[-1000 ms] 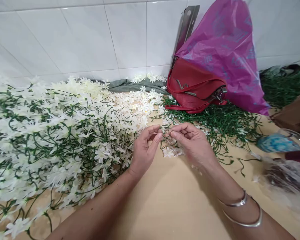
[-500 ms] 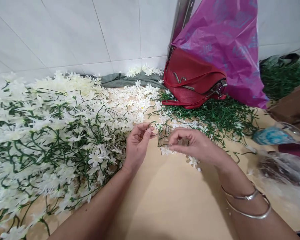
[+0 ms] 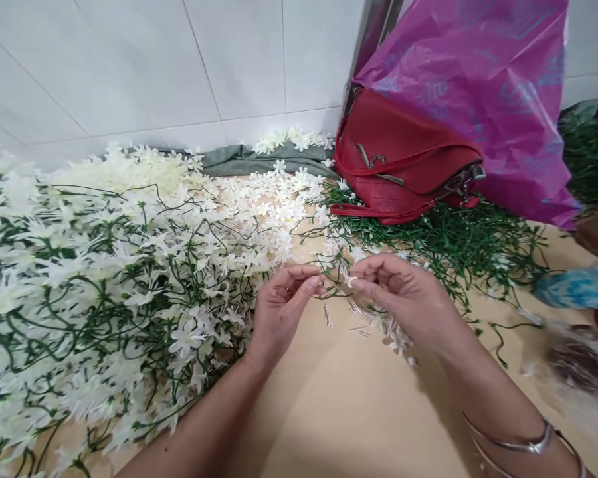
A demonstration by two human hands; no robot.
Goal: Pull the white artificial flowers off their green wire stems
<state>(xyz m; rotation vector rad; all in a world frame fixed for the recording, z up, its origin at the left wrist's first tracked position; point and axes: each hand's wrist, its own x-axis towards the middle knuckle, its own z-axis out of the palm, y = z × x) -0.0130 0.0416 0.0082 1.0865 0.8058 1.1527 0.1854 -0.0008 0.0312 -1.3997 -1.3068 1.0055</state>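
My left hand (image 3: 282, 309) pinches a thin green stem (image 3: 331, 282) over the tan tabletop (image 3: 349, 405). My right hand (image 3: 403, 295) faces it, fingers curled, pinching a small white flower (image 3: 349, 281) at the tip of that stem. The two hands are a few centimetres apart. Several small white flowers (image 3: 393, 335) lie loose on the table just below my right hand. A big heap of white flowers on green stems (image 3: 104, 265) fills the left side, touching my left wrist.
A red handbag (image 3: 403, 162) leans on the white tiled wall (image 3: 154, 66) under a purple plastic bag (image 3: 483, 86). Bare green stems (image 3: 468, 242) pile in front of it. A grey cloth (image 3: 259, 159) lies at the back. Clear plastic bags (image 3: 578, 352) sit at right.
My hands have come close together again at the stem. More loose flowers lie below my right hand. The view has shifted, so the bag sits further right.
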